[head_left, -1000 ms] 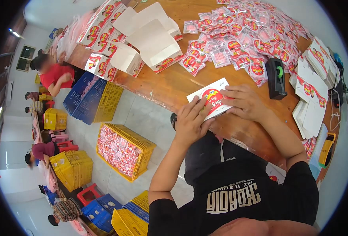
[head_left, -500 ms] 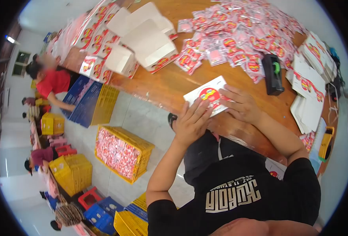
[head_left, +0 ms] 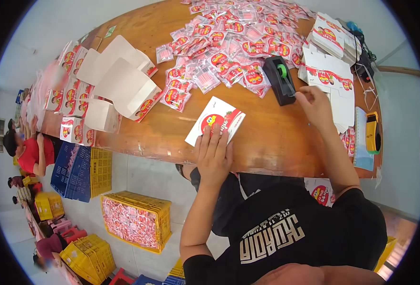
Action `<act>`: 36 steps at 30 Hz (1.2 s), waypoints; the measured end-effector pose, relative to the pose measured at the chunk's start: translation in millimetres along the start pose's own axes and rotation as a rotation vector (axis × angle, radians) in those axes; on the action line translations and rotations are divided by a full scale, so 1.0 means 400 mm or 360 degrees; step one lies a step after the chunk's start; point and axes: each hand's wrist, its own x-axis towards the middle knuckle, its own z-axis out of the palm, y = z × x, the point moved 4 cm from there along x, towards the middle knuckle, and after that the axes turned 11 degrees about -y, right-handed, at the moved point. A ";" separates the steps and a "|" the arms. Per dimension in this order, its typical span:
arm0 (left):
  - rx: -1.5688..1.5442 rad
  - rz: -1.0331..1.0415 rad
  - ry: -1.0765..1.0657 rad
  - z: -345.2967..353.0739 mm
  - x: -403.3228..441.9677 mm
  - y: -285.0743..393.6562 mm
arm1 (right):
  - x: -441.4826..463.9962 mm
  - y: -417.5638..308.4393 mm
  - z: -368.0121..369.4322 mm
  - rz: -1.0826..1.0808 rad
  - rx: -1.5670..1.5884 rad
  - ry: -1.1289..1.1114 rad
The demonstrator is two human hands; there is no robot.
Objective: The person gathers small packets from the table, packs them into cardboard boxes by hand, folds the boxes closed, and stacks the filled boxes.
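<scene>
Gone from the white box [head_left: 226,115], the right hand [head_left: 315,108] now reaches the tape dispenser's [head_left: 275,80] near end, fingers bent — whether they grip tape, I cannot tell. Fingers extended, the left hand [head_left: 214,154] lies flat over the box's near side, pressing rather than grasping. Bare desk [head_left: 267,135] separates box from dispenser — open room reaching the near edge, with packets [head_left: 219,61] beyond.
</scene>
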 end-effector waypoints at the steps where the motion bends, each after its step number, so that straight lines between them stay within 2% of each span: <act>1: -0.0006 -0.0011 0.0018 0.005 0.004 0.004 | 0.017 0.009 0.021 -0.0123 -0.0094 0.0022; 5: -0.0050 0.0007 0.0076 0.005 0.006 0.006 | 0.059 0.029 0.049 -0.0299 -0.0328 0.0084; 7: -0.0050 -0.0015 0.0062 0.001 0.008 0.009 | 0.083 0.070 0.074 0.0087 0.0499 -0.0294; 8: -0.0048 -0.0032 0.0054 0.003 0.009 0.010 | 0.080 0.077 0.068 0.0094 0.0489 -0.0297; 10: -0.0055 -0.0042 0.0066 0.010 0.008 0.006 | 0.063 0.051 0.059 0.0511 0.0886 -0.0379; 11: -0.0061 -0.0042 0.0067 0.011 0.007 0.005 | 0.059 0.058 0.058 0.0516 0.0877 -0.0382; 13: -0.0065 -0.0042 0.0062 0.010 0.002 0.007 | 0.047 0.078 0.061 0.0469 0.1268 -0.0387; 16: -0.0066 -0.0046 0.0043 0.008 0.006 0.004 | 0.012 0.090 0.072 0.0407 0.1438 -0.0367; 21: -0.0078 -0.0057 0.0049 0.009 0.004 0.005 | -0.034 0.126 0.124 0.0275 0.1455 -0.0178; 23: -0.0080 -0.0057 0.0074 0.014 0.003 0.005 | -0.029 0.169 0.132 0.0236 0.1034 -0.0095; 24: -0.0071 -0.0057 0.0086 0.018 0.002 0.005 | -0.033 0.192 0.136 0.0244 0.1027 -0.0095; 27: -0.0060 -0.0066 0.0056 0.011 0.002 0.008 | -0.035 0.210 0.125 -0.0061 0.0108 0.0064; 28: -0.0068 -0.0056 0.0062 0.011 0.003 0.006 | -0.048 0.187 0.122 -0.0079 0.0117 0.0072; 30: -0.0048 -0.0033 0.0071 0.012 0.005 0.002 | -0.103 0.165 0.125 0.0056 0.0697 0.0098; 31: -0.0058 -0.0030 0.0075 0.008 0.005 0.005 | -0.133 0.174 0.133 0.0070 0.0766 0.0053; 33: -0.0050 -0.0071 0.0032 0.009 0.007 0.007 | -0.200 0.168 0.155 -0.0341 0.0419 0.0031; 36: -0.0060 -0.0057 0.0086 0.012 0.005 0.008 | -0.253 0.044 0.206 -0.0386 0.0554 -0.0552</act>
